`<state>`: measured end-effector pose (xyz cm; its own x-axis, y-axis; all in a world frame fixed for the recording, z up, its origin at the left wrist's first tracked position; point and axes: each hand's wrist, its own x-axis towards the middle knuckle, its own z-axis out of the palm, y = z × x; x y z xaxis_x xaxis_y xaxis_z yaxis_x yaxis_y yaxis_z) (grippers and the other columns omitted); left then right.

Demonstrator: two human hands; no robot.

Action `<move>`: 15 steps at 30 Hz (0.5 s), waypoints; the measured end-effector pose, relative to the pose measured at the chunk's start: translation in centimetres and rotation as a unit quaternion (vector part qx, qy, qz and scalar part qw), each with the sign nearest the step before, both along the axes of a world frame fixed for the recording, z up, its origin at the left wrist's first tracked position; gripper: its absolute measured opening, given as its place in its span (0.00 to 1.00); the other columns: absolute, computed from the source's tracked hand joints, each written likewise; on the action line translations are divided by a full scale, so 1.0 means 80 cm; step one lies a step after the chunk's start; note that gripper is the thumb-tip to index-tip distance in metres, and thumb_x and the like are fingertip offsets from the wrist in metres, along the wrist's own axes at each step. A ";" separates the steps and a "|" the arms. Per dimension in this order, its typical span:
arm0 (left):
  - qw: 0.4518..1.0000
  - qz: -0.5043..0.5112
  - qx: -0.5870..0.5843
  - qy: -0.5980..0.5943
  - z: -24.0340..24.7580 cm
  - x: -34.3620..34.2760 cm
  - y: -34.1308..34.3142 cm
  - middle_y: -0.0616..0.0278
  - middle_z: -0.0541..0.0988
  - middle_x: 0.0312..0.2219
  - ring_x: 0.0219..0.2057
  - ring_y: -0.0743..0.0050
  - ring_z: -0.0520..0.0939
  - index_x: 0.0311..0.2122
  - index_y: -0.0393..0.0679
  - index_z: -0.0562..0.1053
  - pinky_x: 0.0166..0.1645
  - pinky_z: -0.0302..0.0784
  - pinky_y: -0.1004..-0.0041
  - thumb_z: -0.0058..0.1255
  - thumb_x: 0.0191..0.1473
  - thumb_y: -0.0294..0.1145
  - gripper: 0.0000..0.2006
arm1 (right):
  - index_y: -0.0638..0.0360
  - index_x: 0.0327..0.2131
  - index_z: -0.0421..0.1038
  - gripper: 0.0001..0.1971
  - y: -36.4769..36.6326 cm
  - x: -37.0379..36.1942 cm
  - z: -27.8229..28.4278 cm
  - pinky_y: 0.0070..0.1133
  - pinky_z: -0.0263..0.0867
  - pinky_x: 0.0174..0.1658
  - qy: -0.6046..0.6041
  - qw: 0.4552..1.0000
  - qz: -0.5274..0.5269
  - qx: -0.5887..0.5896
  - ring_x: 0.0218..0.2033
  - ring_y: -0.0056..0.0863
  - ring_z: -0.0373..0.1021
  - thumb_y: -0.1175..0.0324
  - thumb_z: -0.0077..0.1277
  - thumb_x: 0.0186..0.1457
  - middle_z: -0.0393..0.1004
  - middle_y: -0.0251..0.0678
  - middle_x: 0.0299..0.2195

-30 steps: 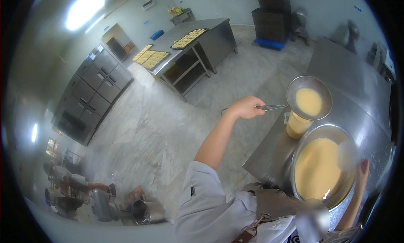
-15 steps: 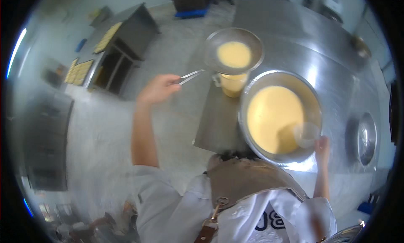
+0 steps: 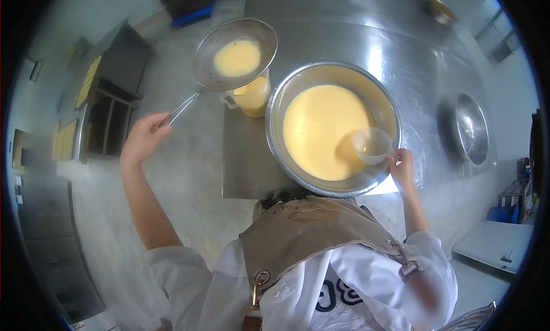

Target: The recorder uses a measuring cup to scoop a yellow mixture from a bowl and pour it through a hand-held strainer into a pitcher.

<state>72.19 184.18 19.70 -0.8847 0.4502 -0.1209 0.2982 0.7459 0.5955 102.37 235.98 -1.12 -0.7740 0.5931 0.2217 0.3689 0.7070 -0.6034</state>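
My left hand is closed round the wire handle of a round mesh strainer. A pool of pale yellow liquid lies in the strainer, which sits over a clear jug holding more of that liquid. Beside the jug stands a large steel pot, partly filled with smooth yellow liquid. Over the pot's near right side, my right hand grips the handle of a translucent plastic measuring cup. How much the cup holds is hard to make out.
All this stands on a steel table, whose left edge runs beside the jug. A steel bowl lies to the right, and a gold-coloured bowl at the far right. Across the floor, a steel cabinet carries trays of pale pieces.
The view has turned, so the pot, strainer and jug appear farther left and higher. Both hands keep their holds; the cup remains over the pot's near right side.
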 end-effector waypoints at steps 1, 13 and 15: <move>1.000 0.007 0.000 -0.021 0.000 -0.004 0.001 0.74 0.64 0.22 0.24 0.88 0.61 0.39 0.35 0.71 0.28 0.58 0.82 0.49 0.49 0.24 0.10 | 0.65 0.31 0.65 0.11 -0.001 -0.001 0.000 0.27 0.61 0.36 0.010 1.000 0.007 -0.002 0.32 0.36 0.63 0.75 0.56 0.44 0.65 0.43 0.30; 1.000 -0.012 0.007 -0.018 0.002 -0.007 -0.002 0.74 0.66 0.24 0.25 0.87 0.63 0.41 0.34 0.71 0.29 0.60 0.82 0.50 0.49 0.25 0.12 | 0.64 0.29 0.64 0.11 -0.004 -0.006 0.017 0.27 0.60 0.35 -0.038 0.999 0.020 -0.018 0.31 0.36 0.62 0.75 0.56 0.43 0.65 0.42 0.28; 1.000 -0.010 -0.002 -0.027 0.003 -0.005 0.000 0.74 0.66 0.23 0.25 0.87 0.63 0.41 0.34 0.71 0.29 0.60 0.82 0.50 0.49 0.25 0.13 | 0.65 0.28 0.63 0.12 -0.004 -0.008 0.021 0.28 0.60 0.35 -0.066 0.997 0.031 -0.018 0.30 0.37 0.62 0.74 0.56 0.42 0.64 0.42 0.27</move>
